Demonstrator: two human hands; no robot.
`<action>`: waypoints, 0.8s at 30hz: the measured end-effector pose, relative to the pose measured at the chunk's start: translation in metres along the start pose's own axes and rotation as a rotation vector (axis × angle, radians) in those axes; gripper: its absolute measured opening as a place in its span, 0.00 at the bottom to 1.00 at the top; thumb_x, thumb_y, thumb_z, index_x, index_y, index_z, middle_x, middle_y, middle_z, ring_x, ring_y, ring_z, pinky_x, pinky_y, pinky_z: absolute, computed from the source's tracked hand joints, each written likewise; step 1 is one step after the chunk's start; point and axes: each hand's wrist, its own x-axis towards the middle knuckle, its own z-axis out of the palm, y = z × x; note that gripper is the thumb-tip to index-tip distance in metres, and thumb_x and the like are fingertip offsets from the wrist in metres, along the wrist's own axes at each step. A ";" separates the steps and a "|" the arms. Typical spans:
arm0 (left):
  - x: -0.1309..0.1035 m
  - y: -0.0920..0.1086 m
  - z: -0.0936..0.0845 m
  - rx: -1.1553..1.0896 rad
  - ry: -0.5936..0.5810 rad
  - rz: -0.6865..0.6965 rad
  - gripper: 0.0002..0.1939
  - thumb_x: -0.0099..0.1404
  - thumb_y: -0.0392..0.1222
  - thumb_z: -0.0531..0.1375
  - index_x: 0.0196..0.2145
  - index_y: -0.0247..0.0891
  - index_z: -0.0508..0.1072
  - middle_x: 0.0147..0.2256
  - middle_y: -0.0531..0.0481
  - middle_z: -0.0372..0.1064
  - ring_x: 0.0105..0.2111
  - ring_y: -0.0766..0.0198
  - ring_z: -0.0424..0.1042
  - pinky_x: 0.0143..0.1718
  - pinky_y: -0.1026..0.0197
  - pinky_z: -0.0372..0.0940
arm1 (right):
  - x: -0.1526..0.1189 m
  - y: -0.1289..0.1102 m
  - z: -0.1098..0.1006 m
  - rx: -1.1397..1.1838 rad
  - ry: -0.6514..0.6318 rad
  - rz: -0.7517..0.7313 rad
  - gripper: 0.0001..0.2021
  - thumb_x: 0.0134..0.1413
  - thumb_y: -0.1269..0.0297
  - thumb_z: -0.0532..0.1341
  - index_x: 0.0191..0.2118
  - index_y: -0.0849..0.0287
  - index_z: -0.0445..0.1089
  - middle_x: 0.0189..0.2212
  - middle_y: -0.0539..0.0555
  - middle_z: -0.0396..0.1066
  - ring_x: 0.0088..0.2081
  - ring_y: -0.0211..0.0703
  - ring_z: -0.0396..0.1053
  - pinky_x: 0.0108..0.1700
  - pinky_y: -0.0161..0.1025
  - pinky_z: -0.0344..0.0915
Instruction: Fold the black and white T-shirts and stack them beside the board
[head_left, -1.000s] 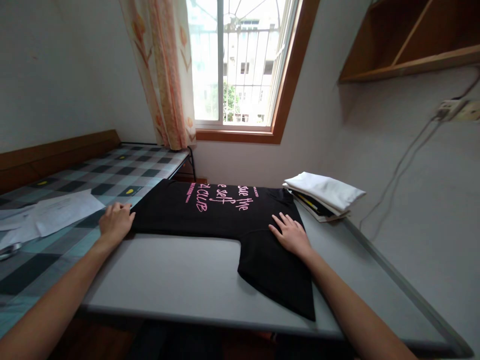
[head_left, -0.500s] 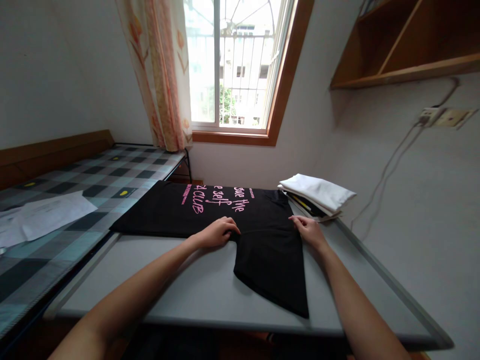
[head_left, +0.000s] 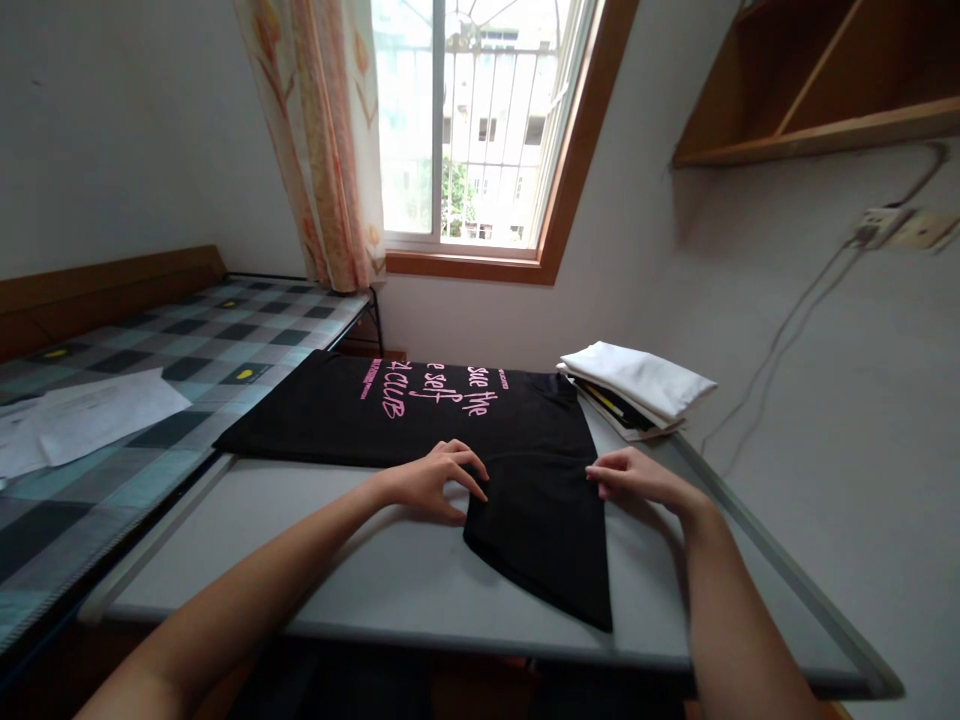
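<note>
A black T-shirt (head_left: 525, 430) with pink lettering lies flat on the grey-white table (head_left: 337, 570), folded lengthwise, its sleeve pointing towards me. My left hand (head_left: 439, 480) is at the inner edge of the sleeve, near the armpit. Its fingers are apart, with the fingertips over the black cloth and the thumb by the table. On the other side of the sleeve, my right hand (head_left: 630, 475) has thumb and index finger pinched together at the shirt's right edge. The cloth between those fingertips is barely visible.
A folded white cloth (head_left: 637, 378) tops a small stack at the table's back right. To the left stands a bed (head_left: 247, 330) with a checked cover and papers (head_left: 90, 420) on it. A wooden shelf (head_left: 810, 130) and a cabled socket (head_left: 881, 228) are on the right wall.
My left hand has opened its fingers and shifted slightly towards the sleeve. The right hand has moved nearer to me along the shirt's edge. The camera view has shifted slightly.
</note>
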 end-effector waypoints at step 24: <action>0.037 0.001 0.018 -0.109 0.186 -0.012 0.13 0.68 0.48 0.56 0.39 0.37 0.75 0.37 0.48 0.75 0.36 0.62 0.72 0.39 0.62 0.63 | 0.007 -0.015 0.011 0.069 0.048 -0.177 0.26 0.48 0.40 0.62 0.36 0.62 0.78 0.32 0.57 0.76 0.34 0.44 0.70 0.37 0.39 0.65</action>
